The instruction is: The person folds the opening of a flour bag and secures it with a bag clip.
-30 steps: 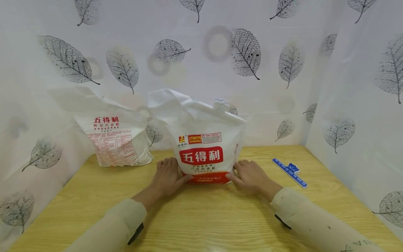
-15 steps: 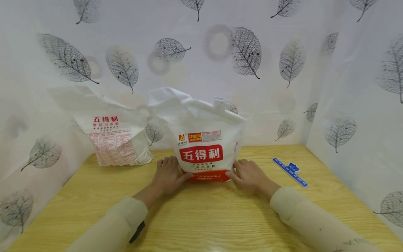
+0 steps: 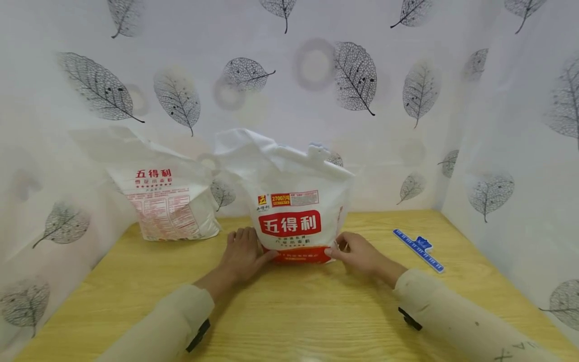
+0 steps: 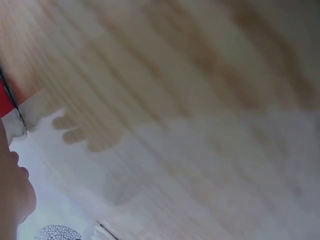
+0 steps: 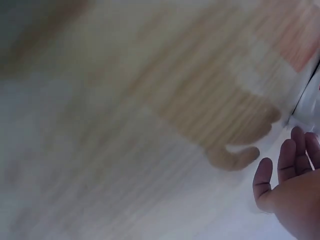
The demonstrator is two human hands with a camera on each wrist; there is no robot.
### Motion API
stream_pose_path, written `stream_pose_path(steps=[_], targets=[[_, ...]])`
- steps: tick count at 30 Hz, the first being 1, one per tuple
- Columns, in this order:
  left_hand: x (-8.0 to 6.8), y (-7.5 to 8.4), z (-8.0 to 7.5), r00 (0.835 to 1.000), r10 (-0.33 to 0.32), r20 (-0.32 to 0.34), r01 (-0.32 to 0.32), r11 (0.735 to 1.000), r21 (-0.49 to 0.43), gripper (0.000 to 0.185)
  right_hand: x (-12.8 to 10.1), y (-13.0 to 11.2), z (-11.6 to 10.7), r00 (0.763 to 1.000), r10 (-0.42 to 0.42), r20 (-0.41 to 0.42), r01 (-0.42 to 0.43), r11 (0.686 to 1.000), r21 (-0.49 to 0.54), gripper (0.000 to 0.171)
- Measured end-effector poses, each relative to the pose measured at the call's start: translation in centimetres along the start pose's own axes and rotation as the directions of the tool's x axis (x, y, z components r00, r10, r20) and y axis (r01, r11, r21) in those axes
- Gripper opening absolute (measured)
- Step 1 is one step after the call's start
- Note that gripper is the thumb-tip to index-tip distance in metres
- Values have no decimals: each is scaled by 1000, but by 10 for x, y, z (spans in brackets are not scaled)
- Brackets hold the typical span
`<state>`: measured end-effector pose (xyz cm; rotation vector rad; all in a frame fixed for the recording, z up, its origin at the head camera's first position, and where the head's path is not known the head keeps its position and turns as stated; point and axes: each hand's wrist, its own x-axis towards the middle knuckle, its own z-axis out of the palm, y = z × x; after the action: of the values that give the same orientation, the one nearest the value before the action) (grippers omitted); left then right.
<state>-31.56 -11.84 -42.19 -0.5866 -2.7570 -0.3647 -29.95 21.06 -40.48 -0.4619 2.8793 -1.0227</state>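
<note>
A white flour bag [image 3: 289, 201] with red labels stands upright on the table in the head view, its folded top leaning left. My left hand [image 3: 242, 254] holds its lower left side, thumb across the front. At the lower right corner, the thumb and index finger of my right hand [image 3: 359, 254] pinch the bag. Only part of the left hand [image 4: 17, 190] shows at the edge of the left wrist view. In the right wrist view the right hand [image 5: 295, 185] has its other fingers loosely bent beside the bag.
A second flour bag [image 3: 163, 196] stands at the back left. A blue strip with white marks and a clip-like piece [image 3: 418, 251] lies on the wooden table [image 3: 289, 311] to the right. A leaf-patterned curtain [image 3: 280, 110] encloses the back and sides.
The right hand's index finger has bent in toward the thumb at the bag's lower right corner. The left hand and the bag have stayed in place.
</note>
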Motion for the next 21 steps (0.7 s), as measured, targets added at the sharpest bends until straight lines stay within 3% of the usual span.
stream_pose_path(steps=[3, 11, 21], targets=[[0, 0, 0, 1000, -6, 1, 6, 1000, 7, 79, 1, 0, 2, 1000, 2, 3, -2, 1000, -7, 52], [-1, -1, 0, 1000, -1, -11, 1, 1000, 30, 76, -2, -3, 6, 999, 2, -46, -10, 986, -169, 51], [2, 1, 1, 999, 17, -27, -16, 999, 44, 76, 0, -1, 4, 997, -44, -71, 29, 979, -202, 50]])
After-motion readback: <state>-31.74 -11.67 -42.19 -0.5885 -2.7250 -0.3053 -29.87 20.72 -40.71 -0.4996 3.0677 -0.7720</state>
